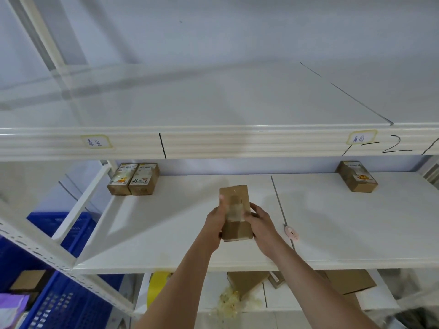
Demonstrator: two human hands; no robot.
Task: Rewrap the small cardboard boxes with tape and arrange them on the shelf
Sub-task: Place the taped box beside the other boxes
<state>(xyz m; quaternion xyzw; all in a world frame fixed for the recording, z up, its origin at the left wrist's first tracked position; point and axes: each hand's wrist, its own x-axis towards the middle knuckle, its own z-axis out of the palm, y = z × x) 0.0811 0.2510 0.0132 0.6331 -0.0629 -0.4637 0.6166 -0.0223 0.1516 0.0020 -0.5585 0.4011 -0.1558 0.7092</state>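
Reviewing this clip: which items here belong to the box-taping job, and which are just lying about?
Job:
held box, in left hand and right hand
two boxes back left
single box back right
middle shelf

Lying about:
pink object
blue crates
yellow roll

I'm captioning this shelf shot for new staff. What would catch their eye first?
Centre frame, the left hand and right hand grip a taped cardboard box over the middle shelf. Behind it, two boxes sit side by side at back left, and a single box at back right.
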